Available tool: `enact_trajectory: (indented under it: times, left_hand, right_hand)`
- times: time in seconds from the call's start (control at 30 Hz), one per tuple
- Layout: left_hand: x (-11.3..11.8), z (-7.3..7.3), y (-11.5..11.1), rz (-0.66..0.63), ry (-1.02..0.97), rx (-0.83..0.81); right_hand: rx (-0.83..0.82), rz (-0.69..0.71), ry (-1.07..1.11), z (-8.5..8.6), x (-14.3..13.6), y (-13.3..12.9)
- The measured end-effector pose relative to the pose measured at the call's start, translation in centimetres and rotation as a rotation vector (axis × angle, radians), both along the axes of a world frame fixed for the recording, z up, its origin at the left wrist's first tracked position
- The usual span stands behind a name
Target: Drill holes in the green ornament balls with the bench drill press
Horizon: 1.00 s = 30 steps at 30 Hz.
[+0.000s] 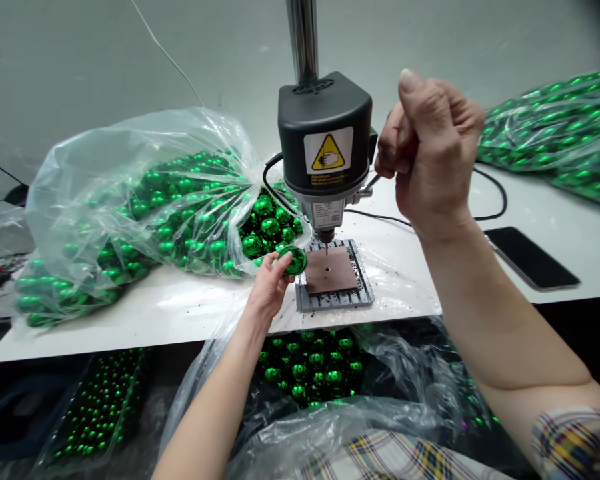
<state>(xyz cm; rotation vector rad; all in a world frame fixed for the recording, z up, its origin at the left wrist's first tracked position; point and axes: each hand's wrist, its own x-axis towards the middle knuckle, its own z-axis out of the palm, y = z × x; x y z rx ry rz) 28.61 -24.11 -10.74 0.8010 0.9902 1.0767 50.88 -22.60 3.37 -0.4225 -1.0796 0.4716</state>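
Note:
Between the thumb and fingers of my left hand is a shiny green ball, held just left of the drill bit. My right hand is raised, its fingers curled round the feed lever of a small black drill press; the grip end is hidden in the fingers. The thin bit points down over a brown board with a small hole. That board lies on a slotted grey base plate strewn with dark shavings.
A clear plastic bag of green balls lies open on the white table. Another full bag rests at right, near a phone. Below the table edge, more green balls sit in plastic, with smaller ones at left.

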Motion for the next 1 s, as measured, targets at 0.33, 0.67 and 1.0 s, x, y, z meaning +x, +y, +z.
enact_trajectory:
  times: [0.33,0.67,1.0]
  left_hand:
    - [-0.2,-0.4,0.5,-0.098,-0.201,-0.136]
    - [0.4,-2.3,1.2,-0.099,-0.128,-0.019]
    - [2.2,-4.6,2.0,-0.148,0.164,0.227]
  right_hand:
    - [-0.004,-0.034,-0.016,-0.1,-0.1,0.0]
    - [-0.101,-0.153,-0.14,0.0,0.1,-0.3]
    - [-0.082,-0.168,-0.171,-0.1,0.2,0.0]
